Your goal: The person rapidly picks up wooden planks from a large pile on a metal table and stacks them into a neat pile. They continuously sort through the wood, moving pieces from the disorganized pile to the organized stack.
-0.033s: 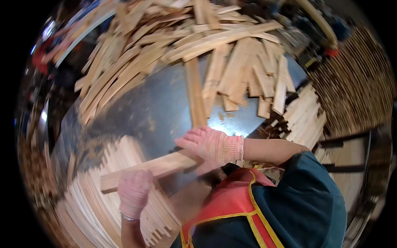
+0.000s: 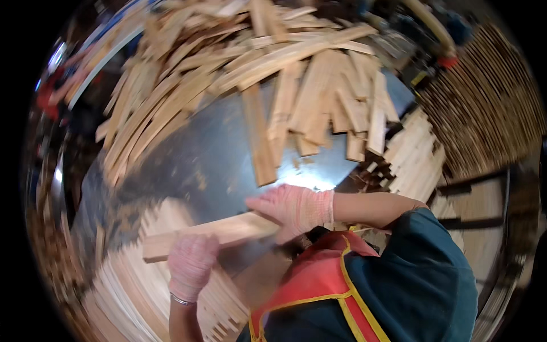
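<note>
My left hand (image 2: 194, 265), in a pink-and-white knit glove, is closed round a short, pale wooden board (image 2: 236, 229) near its left end. At the board's other end is my right hand (image 2: 288, 210), gloved alike, its fingers over the top and the palm side partly hidden. The board is slightly tilted, its right end higher in the picture. Under my left hand lies a row of light wooden strips (image 2: 128, 285) stacked side by side with uneven ends. A longer loose plank (image 2: 259, 137) lies on the grey metal table (image 2: 211, 148) just beyond my right hand.
A large jumbled heap of planks (image 2: 165, 108) covers the table's far side. Several shorter boards (image 2: 319, 102) lie at its right. Beyond the table's right edge are pale stacked strips (image 2: 416, 154) and a tall brown stack of slats (image 2: 484, 102). Sawdust is scattered on the tabletop.
The view has shifted slightly, so the table and heap sit a little further left. The board lies a bit flatter between my hands, both still on it.
</note>
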`<state>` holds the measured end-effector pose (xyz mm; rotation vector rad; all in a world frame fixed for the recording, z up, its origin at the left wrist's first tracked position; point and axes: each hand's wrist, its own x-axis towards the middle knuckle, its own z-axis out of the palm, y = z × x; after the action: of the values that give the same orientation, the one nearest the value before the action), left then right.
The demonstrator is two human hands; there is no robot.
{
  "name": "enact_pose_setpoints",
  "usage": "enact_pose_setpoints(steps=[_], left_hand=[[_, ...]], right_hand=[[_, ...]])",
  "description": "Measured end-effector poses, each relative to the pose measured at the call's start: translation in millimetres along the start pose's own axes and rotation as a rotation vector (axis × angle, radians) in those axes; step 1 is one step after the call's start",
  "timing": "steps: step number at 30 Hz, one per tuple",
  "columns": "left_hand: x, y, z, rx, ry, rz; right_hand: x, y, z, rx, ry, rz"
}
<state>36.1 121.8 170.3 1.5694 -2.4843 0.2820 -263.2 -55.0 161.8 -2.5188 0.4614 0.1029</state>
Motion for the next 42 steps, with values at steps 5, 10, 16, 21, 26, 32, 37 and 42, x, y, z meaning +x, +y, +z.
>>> enact_pose_setpoints(steps=[5,10,16,21,26,32,37,42], left_hand=[[185,25,53,0.161,0.224,-0.119],[235,14,180,-0.289,-0.131,-0.765],[291,66,210,-0.483,-0.401,-0.912],[244,49,225,-0.317,-0.413,-0.957],[143,76,147,-2.328,-0.104,-1.305],[39,175,121,-2.474,0.039,-1.254],[-49,206,107,-1.175,-0.185,-1.297],[-220,238,96,-0.184,0.763,-2.03]], right_hand=[[-135,65,8,0.49,0.184,0.653],[-290,195,51,0.901,1.239,1.22],[-540,366,181,0.234,1.154,1.811],[-482,396,131,0.224,0.822,1.711],[-352,363,59,0.648,1.221,0.871],[-75,142,64,1.609,0.163,0.48],[56,41,158,1.753,0.109,0.448],[124,-26,205,1.241,0.066,0.402]])
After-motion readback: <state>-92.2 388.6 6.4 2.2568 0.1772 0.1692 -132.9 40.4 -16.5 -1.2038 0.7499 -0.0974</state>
